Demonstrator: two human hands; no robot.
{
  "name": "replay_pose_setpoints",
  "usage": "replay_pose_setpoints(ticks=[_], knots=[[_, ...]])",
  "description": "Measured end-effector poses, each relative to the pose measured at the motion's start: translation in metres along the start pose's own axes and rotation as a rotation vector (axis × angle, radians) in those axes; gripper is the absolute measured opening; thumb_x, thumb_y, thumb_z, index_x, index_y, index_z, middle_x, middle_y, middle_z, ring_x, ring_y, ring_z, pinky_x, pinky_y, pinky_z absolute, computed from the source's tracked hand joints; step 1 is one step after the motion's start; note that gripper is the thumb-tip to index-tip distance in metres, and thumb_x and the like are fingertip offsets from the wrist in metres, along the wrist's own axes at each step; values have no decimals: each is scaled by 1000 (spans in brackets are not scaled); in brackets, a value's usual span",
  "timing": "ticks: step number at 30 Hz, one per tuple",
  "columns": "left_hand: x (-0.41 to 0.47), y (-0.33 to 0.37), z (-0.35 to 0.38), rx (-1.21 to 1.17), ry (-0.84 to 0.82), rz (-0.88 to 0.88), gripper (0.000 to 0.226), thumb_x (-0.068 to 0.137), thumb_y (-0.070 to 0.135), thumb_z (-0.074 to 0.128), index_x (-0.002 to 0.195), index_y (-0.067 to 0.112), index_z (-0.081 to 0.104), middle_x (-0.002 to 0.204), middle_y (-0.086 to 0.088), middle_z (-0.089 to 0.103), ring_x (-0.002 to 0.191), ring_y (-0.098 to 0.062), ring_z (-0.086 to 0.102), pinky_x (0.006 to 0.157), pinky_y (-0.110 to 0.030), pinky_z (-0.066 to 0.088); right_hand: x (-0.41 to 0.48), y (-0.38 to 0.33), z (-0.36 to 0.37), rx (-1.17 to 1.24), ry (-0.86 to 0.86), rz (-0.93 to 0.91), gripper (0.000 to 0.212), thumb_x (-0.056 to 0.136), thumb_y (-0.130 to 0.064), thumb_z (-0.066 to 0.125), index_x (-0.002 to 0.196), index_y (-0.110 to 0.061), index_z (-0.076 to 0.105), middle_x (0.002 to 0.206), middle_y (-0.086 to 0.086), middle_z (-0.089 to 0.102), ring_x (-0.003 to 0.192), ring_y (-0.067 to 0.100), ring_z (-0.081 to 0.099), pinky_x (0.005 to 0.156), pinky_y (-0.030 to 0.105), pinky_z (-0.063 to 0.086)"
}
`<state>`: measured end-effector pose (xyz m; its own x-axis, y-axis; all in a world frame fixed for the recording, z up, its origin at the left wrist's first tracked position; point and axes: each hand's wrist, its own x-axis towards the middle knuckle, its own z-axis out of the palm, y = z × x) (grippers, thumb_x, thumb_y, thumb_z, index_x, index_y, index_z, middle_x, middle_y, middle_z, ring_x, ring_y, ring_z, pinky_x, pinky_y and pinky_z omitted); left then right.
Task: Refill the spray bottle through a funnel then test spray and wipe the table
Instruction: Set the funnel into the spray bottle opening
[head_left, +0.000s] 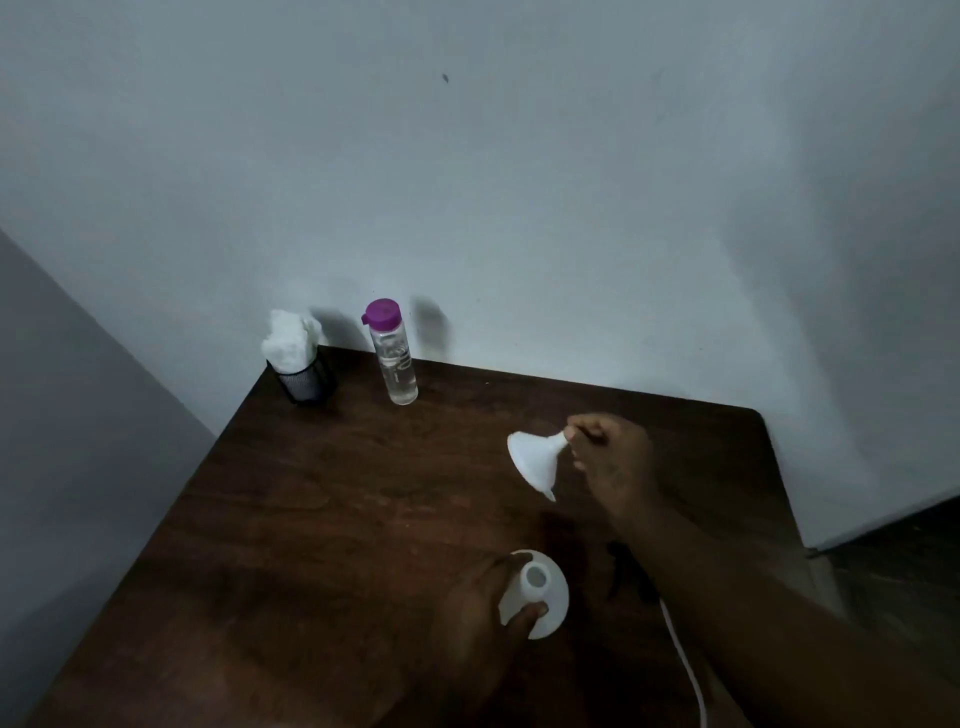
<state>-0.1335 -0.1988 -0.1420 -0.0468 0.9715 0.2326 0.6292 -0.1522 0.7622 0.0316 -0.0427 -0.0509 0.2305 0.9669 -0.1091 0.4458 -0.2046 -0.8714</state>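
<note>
My left hand (483, 608) grips a white spray bottle (540, 597) seen from above, its neck open and no sprayer on it. My right hand (613, 457) pinches the narrow stem of a white funnel (535, 462), which is tilted on its side above the table, its wide mouth facing left. The funnel is farther back than the bottle and apart from it. A dark trigger sprayer (626, 571) with a white dip tube (680, 654) lies on the table beside my right forearm, partly hidden by it.
A clear water bottle with a purple cap (392, 353) stands at the back of the dark wooden table (322, 493). Left of it a black mesh cup holds white tissue (298, 358). A pale wall runs behind; the table's right edge drops off.
</note>
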Motion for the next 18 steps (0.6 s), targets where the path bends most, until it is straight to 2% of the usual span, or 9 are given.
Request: replay_pose_setpoints(ticks=[1,3,5,7,9,11,13,16,18], knots=[[2,3,-7,13,-77,-26,51,86,73,58,125,41,59,124,23,61,120,20,44,108,-9,36,-11,-3,-11,102,-4,73,17,90,-15,73,107,-19,74,103,1,74,88,14,71,73,30,62],[4,10,-23,38,-239,-106,59,81,68,68,132,41,58,129,26,56,118,11,49,105,-10,36,-36,-9,-29,285,-33,186,17,92,-10,71,108,-14,73,100,3,73,85,16,72,65,23,60],[6,17,-36,14,-289,-172,62,80,72,67,133,42,57,129,27,57,117,7,53,105,-14,39,-55,-11,-42,424,-87,281,17,92,-10,71,108,-12,73,99,6,74,89,21,72,68,26,61],[7,34,-50,7,-239,-161,44,89,67,59,126,43,61,119,26,61,113,5,57,102,-21,46,-71,-12,-50,541,-141,379,13,91,-10,71,105,-11,73,100,11,75,91,23,72,73,31,62],[9,51,-64,-19,-126,-113,21,102,47,52,115,40,66,112,22,65,108,3,61,96,-23,49,-84,-10,-55,603,-188,457,12,92,-10,70,103,-9,74,102,12,76,95,25,72,74,33,61],[12,61,-72,-72,10,-85,21,105,32,51,112,33,70,108,17,70,104,-1,65,90,-23,52,-95,-9,-58,633,-247,512,12,94,-8,67,103,-7,76,101,11,77,96,24,72,72,33,60],[16,71,-77,-209,43,-123,23,105,23,53,118,27,72,112,16,73,108,-3,68,89,-22,54,-105,-8,-59,672,-319,564,16,95,-7,64,105,-4,75,101,13,78,94,25,72,69,33,59],[15,83,-82,-504,4,-259,23,104,14,56,117,17,75,113,3,77,110,-16,72,92,-39,59,-117,-5,-57,717,-376,615,18,96,-4,62,108,0,74,103,17,77,96,27,72,74,36,60],[11,88,-84,-599,1,-313,19,100,12,61,111,12,77,108,-5,79,105,-25,74,88,-49,61,-123,-4,-55,718,-377,638,17,94,-4,65,108,1,74,102,17,77,100,28,72,74,37,60]])
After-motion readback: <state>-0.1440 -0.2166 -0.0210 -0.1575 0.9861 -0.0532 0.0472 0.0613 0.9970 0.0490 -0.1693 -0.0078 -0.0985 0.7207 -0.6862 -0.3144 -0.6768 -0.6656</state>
